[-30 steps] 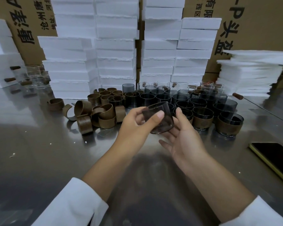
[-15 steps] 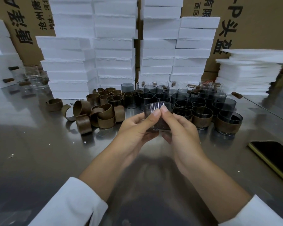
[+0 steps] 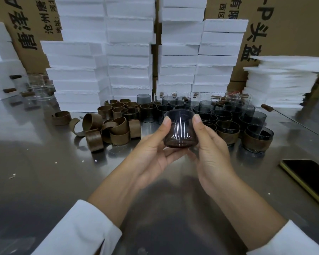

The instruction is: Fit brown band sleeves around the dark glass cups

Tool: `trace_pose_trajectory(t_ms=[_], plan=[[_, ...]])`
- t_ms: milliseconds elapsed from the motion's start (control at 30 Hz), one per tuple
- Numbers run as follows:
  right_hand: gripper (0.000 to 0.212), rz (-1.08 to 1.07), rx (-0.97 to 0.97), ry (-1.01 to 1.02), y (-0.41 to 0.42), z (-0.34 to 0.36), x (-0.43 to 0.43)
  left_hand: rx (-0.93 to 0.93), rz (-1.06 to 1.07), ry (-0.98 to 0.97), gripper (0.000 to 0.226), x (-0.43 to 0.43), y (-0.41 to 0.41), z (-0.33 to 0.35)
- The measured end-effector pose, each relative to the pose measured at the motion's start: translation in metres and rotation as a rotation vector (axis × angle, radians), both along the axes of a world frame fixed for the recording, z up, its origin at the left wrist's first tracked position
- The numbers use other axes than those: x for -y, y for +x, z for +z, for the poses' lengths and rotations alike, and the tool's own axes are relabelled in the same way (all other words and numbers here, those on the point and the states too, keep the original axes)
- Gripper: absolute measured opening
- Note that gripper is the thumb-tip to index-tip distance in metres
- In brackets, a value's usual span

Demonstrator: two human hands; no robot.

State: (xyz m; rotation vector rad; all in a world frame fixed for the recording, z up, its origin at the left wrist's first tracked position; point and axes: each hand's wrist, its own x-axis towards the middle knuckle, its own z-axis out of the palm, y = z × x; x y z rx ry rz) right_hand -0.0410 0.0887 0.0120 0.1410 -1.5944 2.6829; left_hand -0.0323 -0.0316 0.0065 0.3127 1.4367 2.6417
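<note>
Two hands hold a single dark glass cup upright above the table, just in front of the crowd of other cups. The left hand presses its thumb to the cup's left wall while its fingers curl under the base. The right hand grips the other side, thumb on the right wall, with its fingers mostly hidden beneath. The cup is a short, smooth, smoky cylinder, rounded at the foot and translucent, with thin vertical streaks of light on its side and no band on it. Behind it stand many more dark cups, round-rimmed and packed closely together. At least two at the near right wear brown band sleeves, matte and wood-grained, hugging their lower walls. To the left lies a loose heap of brown bands, curled strips and rings, some upright, some tipped over, touching one another. The table is dull-glossy steel flecked with white crumbs. Stacks of white foam blocks with rough edges rise at the back against cardboard boxes printed in black characters. Thin foam sheets are piled far right, clear glasses stand far left, and a flat black phone with a yellow edge lies at the right. White sleeves cover both arms nearest the camera.
</note>
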Motion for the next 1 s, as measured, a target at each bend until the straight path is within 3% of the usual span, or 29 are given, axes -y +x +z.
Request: trace_pose_trajectory(t_ms=[133,267,367,533,733,900,1000], plan=[[0.050,0.097,0.013,0.157,0.000,-0.005,0.004,0.010,0.030,-0.084,0.038,0.001,-0.002,-0.002],[0.058,-0.013,-0.078,0.292,-0.003,-0.010,0.004,0.044,0.231,-0.253,0.051,0.002,-0.005,-0.007],[0.043,-0.095,-0.113,0.281,-0.005,-0.012,0.002,0.056,0.300,-0.268,0.048,0.001,-0.006,-0.010],[0.023,-0.130,-0.146,0.276,-0.004,-0.013,0.004,0.026,0.289,-0.293,0.068,-0.003,-0.005,-0.011],[0.029,-0.119,-0.116,0.238,-0.004,-0.011,0.003,0.031,0.219,-0.181,0.055,0.000,-0.005,-0.008],[0.050,-0.069,-0.068,0.196,-0.003,-0.009,0.003,-0.009,0.137,-0.113,0.037,0.004,-0.005,-0.007],[0.040,-0.032,-0.010,0.148,-0.005,-0.009,-0.001,0.005,0.119,-0.082,0.030,0.006,-0.005,-0.005]])
